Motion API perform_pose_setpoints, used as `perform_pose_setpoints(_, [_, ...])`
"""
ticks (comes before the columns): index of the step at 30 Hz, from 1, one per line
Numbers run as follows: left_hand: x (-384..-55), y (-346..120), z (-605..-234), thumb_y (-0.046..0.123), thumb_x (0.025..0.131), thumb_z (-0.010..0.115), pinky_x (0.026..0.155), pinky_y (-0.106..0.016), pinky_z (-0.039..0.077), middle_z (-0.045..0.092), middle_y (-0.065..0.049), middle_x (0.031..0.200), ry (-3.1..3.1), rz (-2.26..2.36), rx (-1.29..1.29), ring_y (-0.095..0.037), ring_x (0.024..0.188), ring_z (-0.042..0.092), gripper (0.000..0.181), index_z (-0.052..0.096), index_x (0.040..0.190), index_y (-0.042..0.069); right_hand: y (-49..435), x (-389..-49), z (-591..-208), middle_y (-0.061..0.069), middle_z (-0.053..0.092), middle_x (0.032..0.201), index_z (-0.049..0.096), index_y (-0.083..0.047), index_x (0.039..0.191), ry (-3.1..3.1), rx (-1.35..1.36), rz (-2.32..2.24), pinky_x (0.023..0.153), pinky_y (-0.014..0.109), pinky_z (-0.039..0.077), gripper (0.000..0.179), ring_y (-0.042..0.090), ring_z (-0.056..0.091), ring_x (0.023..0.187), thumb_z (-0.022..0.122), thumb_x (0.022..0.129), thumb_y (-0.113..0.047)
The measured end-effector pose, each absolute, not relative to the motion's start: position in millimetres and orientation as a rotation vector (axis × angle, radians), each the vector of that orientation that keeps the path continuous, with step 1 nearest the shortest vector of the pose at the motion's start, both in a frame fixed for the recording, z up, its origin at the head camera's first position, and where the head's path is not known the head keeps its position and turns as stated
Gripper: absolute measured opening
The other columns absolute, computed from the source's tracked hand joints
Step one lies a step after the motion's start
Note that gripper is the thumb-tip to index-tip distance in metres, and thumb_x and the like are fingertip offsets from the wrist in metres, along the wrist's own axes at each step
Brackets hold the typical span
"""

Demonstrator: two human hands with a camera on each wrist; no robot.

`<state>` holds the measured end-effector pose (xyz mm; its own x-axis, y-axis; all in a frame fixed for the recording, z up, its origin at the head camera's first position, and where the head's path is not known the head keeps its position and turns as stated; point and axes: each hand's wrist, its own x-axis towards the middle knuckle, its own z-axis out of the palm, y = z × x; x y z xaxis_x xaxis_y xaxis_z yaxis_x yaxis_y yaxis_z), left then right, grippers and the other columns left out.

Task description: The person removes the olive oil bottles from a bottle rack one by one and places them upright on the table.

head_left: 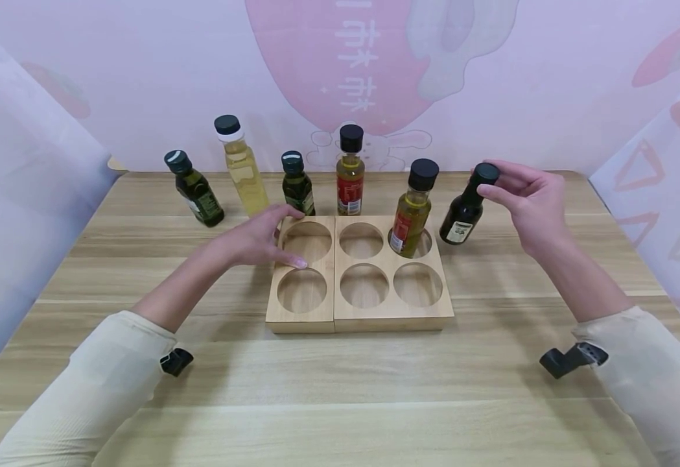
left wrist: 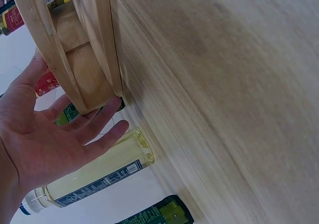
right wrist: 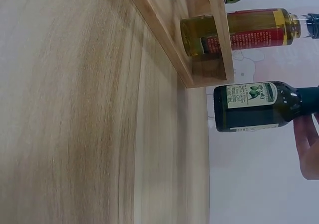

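My right hand (head_left: pixel 535 204) pinches a dark olive oil bottle (head_left: pixel 461 217) by its capped neck, right of the wooden rack (head_left: pixel 363 323). The bottle leans slightly, its base close over the table; in the right wrist view its pale label (right wrist: pixel 251 94) shows. My left hand (head_left: pixel 258 240) rests at the rack's left end, thumb on the top board and fingers spread at the far corner. In the left wrist view that palm (left wrist: pixel 45 139) faces the rack's end. A red-labelled oil bottle (head_left: pixel 411 217) with a black cap stands in the rack's back right hole.
Behind the rack stand another red-labelled bottle (head_left: pixel 350 181) and a small green bottle (head_left: pixel 297 188). Further left are a tall pale-yellow oil bottle (head_left: pixel 245 175) and a dark green bottle (head_left: pixel 198 194). A printed cloth (head_left: pixel 199 58) hangs along the table's far edge.
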<state>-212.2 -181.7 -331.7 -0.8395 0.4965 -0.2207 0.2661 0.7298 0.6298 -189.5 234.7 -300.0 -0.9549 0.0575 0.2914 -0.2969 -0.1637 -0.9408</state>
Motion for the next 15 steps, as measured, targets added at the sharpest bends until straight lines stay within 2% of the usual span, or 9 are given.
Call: perform_pose_setpoints(15, [-211.7,-181.4,-329.8,0.027,0.082,0.091,0.123,-0.059,0.029,0.035,-0.026,0.160,2.564,0.809,0.587,-0.044,0.148,0.033,0.091,0.039,0.152,-0.001,231.0,-206.8,-308.1,0.001,0.080,0.091,0.080,-0.003,0.109,-1.889,0.187,2.223,0.085,0.018,0.059,0.034,0.008,0.077,0.086,0.075,0.083,0.019])
